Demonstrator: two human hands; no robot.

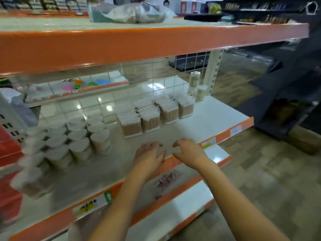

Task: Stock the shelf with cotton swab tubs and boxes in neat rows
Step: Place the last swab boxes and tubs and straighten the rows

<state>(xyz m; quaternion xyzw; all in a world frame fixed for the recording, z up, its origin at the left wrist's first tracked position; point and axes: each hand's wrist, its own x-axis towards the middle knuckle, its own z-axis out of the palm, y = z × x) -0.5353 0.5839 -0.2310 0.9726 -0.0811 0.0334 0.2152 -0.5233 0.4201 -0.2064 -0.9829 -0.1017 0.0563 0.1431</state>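
Shelf [199, 122] holds round white-lidded tubs [76, 136] left, rectangular clear boxes [151, 113] behind; 2 empty hands, left hand [148, 154] and right hand [189, 152], hover loosely curled near its orange edge

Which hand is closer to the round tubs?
Left. The left hand hovers over the bare shelf just right of the round tubs; the right hand is farther right, beyond it. Neither touches them.
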